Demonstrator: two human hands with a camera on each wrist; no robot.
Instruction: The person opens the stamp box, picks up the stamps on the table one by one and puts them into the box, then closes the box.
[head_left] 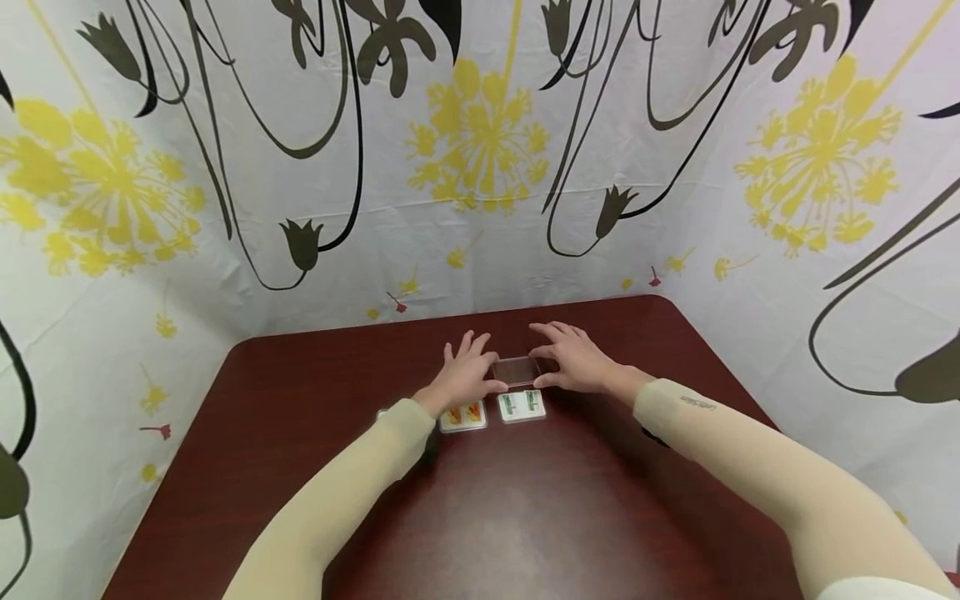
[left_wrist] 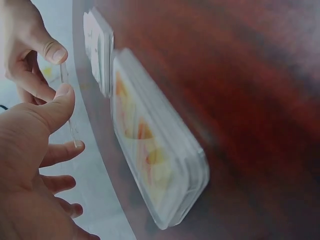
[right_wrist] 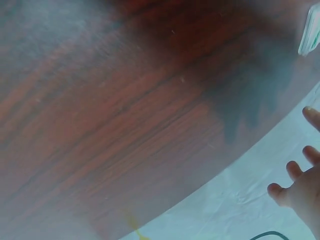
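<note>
A clear, flat plastic lid (head_left: 515,372) is held between both hands, above the far part of the table. My left hand (head_left: 462,375) pinches its left side between thumb and index finger, the other fingers spread. My right hand (head_left: 577,360) grips its right side. In the left wrist view the lid (left_wrist: 74,131) shows edge-on. Just nearer than the lid lies a clear case with green pictures on white (head_left: 522,406). To its left, beside my left wrist, lies a case with orange pictures (head_left: 463,417). The right wrist view catches only part of my right hand (right_wrist: 300,187).
A dark red-brown wooden table (head_left: 495,517) spreads under both arms. Behind its far edge hangs a white patterned cloth (head_left: 480,258). Left of the orange case, a pale edge of another item (head_left: 381,412) peeks out past the left sleeve, mostly hidden.
</note>
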